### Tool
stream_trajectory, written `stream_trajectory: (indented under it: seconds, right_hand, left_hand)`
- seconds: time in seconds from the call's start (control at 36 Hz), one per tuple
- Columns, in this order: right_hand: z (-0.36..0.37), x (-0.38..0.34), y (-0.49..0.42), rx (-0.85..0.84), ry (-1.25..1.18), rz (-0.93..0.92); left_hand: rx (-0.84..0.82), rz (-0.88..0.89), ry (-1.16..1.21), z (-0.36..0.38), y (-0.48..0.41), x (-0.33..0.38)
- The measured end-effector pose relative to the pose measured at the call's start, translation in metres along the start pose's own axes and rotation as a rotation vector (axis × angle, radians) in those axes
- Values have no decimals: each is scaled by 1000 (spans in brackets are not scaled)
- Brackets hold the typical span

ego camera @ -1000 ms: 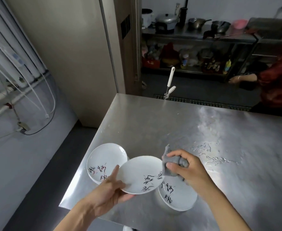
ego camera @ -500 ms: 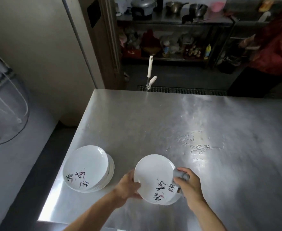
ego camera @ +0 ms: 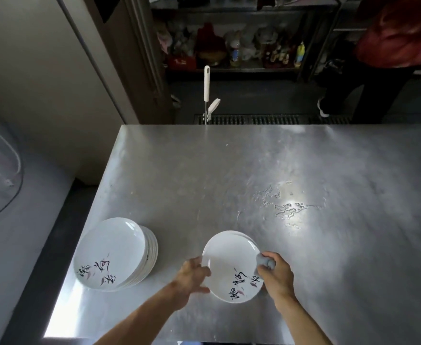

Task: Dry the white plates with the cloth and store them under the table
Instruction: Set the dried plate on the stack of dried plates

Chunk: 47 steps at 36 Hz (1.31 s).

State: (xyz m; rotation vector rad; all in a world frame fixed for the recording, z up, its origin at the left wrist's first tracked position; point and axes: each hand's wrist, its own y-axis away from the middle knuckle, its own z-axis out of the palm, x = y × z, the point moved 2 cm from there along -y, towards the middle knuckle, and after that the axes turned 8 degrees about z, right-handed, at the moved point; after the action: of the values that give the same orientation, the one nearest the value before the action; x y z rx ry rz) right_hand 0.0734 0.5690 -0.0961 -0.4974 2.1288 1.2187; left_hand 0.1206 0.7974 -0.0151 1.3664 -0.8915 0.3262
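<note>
A white plate (ego camera: 229,262) with black brush writing lies on top of a short stack near the steel table's front edge. My left hand (ego camera: 192,276) holds its left rim, thumb on the upper face. My right hand (ego camera: 278,275) grips a bunched grey cloth (ego camera: 264,262) against the plate's right rim. A taller stack of matching white plates (ego camera: 114,252) stands to the left, near the table's left edge.
The steel table (ego camera: 254,170) has a patch of water drops (ego camera: 286,205) right of centre. Behind its far edge stand a white mop handle (ego camera: 206,83) and a floor drain. A person in red (ego camera: 393,33) stands at the far right by cluttered shelves.
The plate has come down from in front of me onto the right stack. My head has tilted down, so the table fills more of the view. The person in red has moved.
</note>
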Motion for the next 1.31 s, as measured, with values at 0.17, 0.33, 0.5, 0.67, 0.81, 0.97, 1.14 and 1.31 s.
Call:
stream_trajectory:
  seconds: [0.17,0.33,0.5,0.67,0.81,0.97,1.14,1.31]
  right_hand:
    - [1,-4,0,28,102,-75]
    - [9,-24,5,91,298,-312]
    - [52,-72,31,-149,306,-480]
    - [120,-120,73,-350,317,-554]
    - [180,-137,107,-421,295,-607]
    - [236,-139,129,-397,433,-689]
    - [258,-128,130,-348,544,-527]
    - [259,-126,129,-357,465,-441]
  left_hand:
    - [44,-6,57,1,4,3]
    - [63,51,126,-19,11,7]
    - [163,199,42,-68,11,18]
    - [475,331,-80,-152,38,11]
    - [769,302,-208,-212,73,-23]
    - [729,211,4,-236,90,-61]
    - [651,150,227,-237,82,-85]
    - [647,153,347,-240,81,-90]
